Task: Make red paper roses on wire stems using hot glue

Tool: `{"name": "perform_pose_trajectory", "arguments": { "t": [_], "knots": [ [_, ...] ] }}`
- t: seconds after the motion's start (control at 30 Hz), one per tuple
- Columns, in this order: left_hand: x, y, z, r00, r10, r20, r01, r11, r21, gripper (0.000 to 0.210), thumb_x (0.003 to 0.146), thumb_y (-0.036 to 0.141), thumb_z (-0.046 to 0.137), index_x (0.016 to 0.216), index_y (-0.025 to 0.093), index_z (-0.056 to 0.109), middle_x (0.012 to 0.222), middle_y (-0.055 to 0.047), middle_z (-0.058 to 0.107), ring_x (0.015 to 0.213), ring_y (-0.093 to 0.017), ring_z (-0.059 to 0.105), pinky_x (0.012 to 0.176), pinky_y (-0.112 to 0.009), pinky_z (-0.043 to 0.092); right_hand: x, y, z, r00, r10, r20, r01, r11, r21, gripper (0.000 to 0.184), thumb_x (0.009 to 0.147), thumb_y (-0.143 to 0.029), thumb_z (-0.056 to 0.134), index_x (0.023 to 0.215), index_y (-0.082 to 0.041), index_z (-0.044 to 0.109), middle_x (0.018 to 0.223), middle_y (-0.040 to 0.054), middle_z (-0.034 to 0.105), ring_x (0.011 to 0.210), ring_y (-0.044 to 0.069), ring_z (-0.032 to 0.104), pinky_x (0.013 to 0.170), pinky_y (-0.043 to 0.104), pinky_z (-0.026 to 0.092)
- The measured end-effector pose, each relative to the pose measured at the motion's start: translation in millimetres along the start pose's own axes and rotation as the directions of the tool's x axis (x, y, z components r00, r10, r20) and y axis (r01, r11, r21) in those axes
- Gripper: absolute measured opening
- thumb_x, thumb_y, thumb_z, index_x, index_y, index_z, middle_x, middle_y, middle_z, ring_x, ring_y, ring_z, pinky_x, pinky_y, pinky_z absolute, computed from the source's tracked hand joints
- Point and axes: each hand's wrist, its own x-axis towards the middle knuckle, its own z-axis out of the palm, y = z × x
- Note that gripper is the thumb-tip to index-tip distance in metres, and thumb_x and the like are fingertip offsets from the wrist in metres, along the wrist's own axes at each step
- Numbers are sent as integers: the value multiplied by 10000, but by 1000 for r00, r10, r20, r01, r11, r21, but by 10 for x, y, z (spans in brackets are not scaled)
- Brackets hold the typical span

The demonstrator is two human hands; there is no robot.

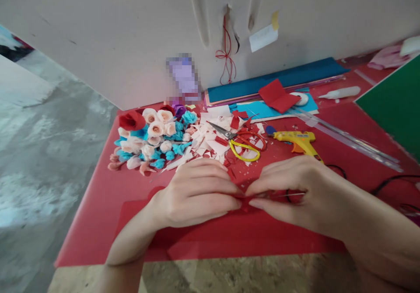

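Note:
My left hand and my right hand meet low over the table, fingertips almost touching. Both are closed in a pinch on a small piece of red paper, mostly hidden by the fingers. A thin pale stick or wire runs back from it under my right palm. Just beyond the hands lie scissors with one yellow and one red handle, on a heap of white and red paper scraps. The yellow glue gun rests past my right hand, nozzle pointing left.
Paper flowers in red, white and blue are bunched at the back left. Blue paper and a folded red sheet lie along the wall. Clear glue sticks, a white bottle and a black cord are on the right.

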Motion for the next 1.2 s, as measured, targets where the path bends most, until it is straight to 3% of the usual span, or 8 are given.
{"name": "perform_pose_trajectory", "arguments": {
  "t": [0.13,0.27,0.4,0.5,0.63,0.87,1.03,1.2],
  "knots": [
    [-4,5,-35,1000,5,1,-5,1000,-1,46,809,78,601,796,77,644,779,-107,713,744,-185,648,706,-350,552,23,-7,-46,997,69,-37,-68,997,27,106,832,-231,634,922,-235,688,791,-74,678,678,41,607,637,130,437],
    [-22,16,-92,1000,13,-8,-13,1000,25,37,805,86,611,823,82,643,791,-104,708,760,-183,644,723,-348,546,-1,-76,-161,963,50,-263,-81,991,-109,63,825,-244,624,844,-228,682,813,-69,697,706,70,632,665,147,464],
    [-47,21,-138,999,17,-31,-16,999,39,63,803,101,625,862,87,643,822,-104,715,784,-185,639,741,-354,542,-89,-146,-327,796,82,-599,-272,934,-233,122,823,-284,589,739,-241,667,754,-50,696,687,117,643,658,195,493],
    [-54,22,-170,998,7,-62,-2,996,86,60,796,108,637,855,99,645,819,-94,721,790,-184,646,749,-349,545,-175,11,-452,670,122,-733,-424,872,-242,201,827,-388,576,786,-217,673,744,1,684,711,163,640,701,260,498],
    [-42,4,-204,992,27,-120,-10,990,140,43,803,109,628,838,96,650,778,-87,712,771,-172,650,731,-322,555,-326,571,-520,715,328,-617,-570,785,-244,217,869,-335,528,835,-166,660,767,38,662,703,156,610,663,262,466],
    [-28,-50,-221,987,45,-155,-13,979,201,46,759,78,668,800,94,653,736,-68,705,728,-160,646,700,-307,556,-619,1468,-233,556,702,-446,-816,563,-131,270,913,-344,536,1088,-140,565,1061,72,578,908,168,583,789,355,518],
    [-42,-49,-213,984,56,-166,-15,970,241,49,754,89,675,798,95,653,732,-69,712,721,-170,659,684,-313,562,-667,1584,-175,483,759,-437,-815,572,94,290,911,-334,539,1134,-149,549,1124,84,557,965,186,572,818,374,512],
    [-55,-29,-223,981,40,-189,15,959,283,35,768,83,655,799,98,653,751,-62,716,726,-169,662,698,-322,561,-653,1282,-244,525,690,-498,-624,710,326,330,911,-402,519,1092,-126,519,866,33,577,691,118,572,617,274,515]
  ]
}}
